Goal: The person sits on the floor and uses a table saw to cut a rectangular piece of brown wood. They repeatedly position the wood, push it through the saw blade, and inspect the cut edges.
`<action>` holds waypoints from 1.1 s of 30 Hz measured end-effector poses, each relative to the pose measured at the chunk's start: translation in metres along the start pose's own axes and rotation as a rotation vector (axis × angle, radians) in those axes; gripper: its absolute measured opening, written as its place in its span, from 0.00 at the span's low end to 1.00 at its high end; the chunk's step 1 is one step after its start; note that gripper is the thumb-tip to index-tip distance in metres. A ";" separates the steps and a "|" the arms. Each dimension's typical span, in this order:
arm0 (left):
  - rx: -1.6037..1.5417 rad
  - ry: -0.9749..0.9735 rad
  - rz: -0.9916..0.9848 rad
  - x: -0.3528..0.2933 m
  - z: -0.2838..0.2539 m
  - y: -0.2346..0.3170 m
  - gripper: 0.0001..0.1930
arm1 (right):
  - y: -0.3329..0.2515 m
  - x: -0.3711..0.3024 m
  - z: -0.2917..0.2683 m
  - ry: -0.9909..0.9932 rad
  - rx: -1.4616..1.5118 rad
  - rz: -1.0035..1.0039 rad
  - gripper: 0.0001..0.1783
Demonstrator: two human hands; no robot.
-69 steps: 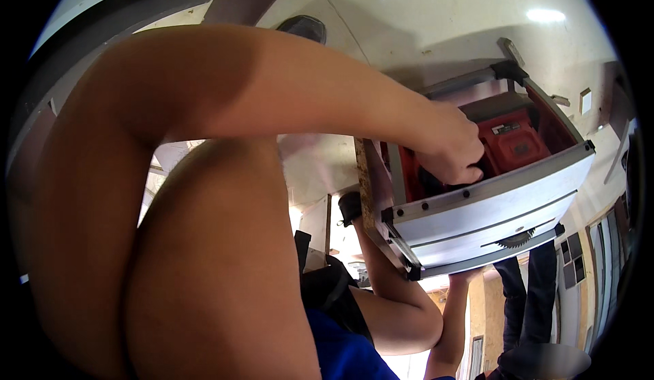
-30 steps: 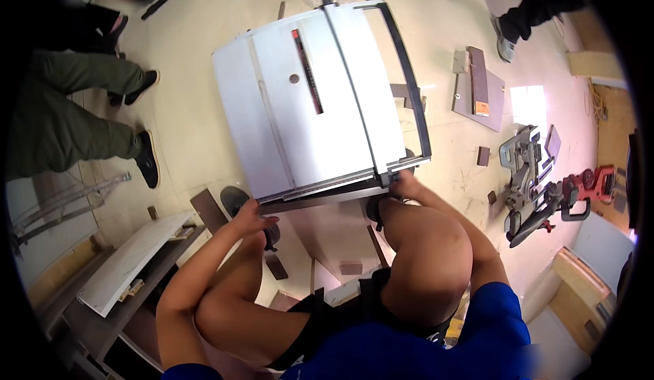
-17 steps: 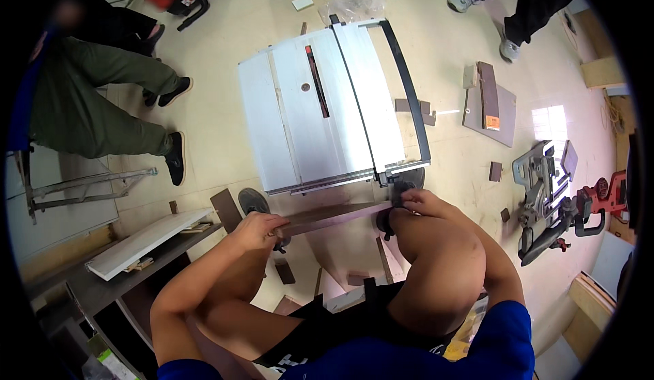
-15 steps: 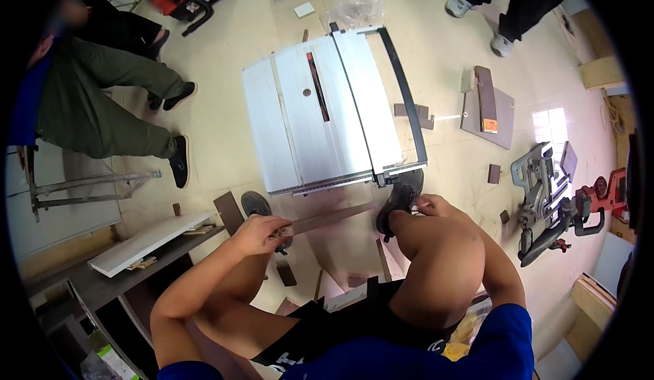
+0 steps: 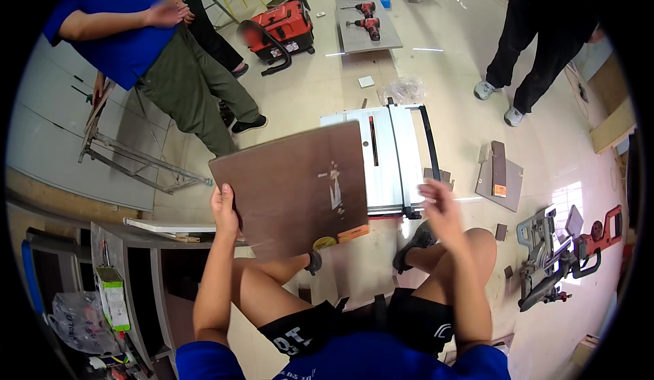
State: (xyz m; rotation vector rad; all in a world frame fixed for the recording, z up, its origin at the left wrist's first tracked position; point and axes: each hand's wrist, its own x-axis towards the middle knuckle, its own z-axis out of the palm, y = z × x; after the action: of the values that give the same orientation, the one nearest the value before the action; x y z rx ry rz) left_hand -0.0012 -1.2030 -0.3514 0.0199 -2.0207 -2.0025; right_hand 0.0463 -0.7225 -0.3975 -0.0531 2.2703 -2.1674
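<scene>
My left hand (image 5: pixel 225 211) grips a brown wooden board (image 5: pixel 293 186) by its left edge. The board is raised and tilted, its broad face showing a torn pale patch, an orange label and a yellow round sticker. Behind it stands a table saw (image 5: pixel 395 155) with a pale metal top, its left part hidden by the board. My right hand (image 5: pixel 441 210) is apart from the board, fingers spread and slightly blurred, close to the saw's near right corner. Nothing shows in it.
Two people stand at the left beside a metal trestle (image 5: pixel 146 165), another at the upper right. A miter saw (image 5: pixel 552 244) rests on the right floor, near board offcuts (image 5: pixel 499 176). Drills (image 5: pixel 371 27) lie on a grey panel (image 5: pixel 351 39) beyond a red vacuum (image 5: pixel 279 29).
The board, seen nearly edge-on and low before, is now raised with its broad face in view. My right hand has lifted from beside my right shoe. The view has tipped upward.
</scene>
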 end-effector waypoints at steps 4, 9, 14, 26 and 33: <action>-0.235 0.160 -0.123 -0.029 0.002 0.004 0.28 | 0.068 -0.027 0.088 -0.096 0.136 0.301 0.34; -0.389 0.265 -0.276 -0.061 0.005 -0.059 0.26 | 0.092 -0.078 0.100 -0.065 0.578 0.390 0.16; -0.498 0.433 -0.449 -0.102 0.025 -0.092 0.25 | 0.105 -0.104 0.121 -0.100 0.744 0.627 0.24; -0.491 0.320 -0.291 -0.135 0.023 -0.075 0.26 | 0.105 -0.114 0.197 -0.061 0.803 0.754 0.13; -0.429 0.255 -0.187 -0.137 0.024 -0.074 0.22 | 0.119 -0.124 0.208 -0.075 0.820 0.746 0.16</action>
State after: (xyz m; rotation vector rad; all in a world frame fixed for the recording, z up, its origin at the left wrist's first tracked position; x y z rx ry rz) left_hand 0.1099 -1.1529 -0.4508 0.3640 -1.4531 -2.3704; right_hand 0.1728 -0.9216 -0.5283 0.5843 0.9443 -2.3277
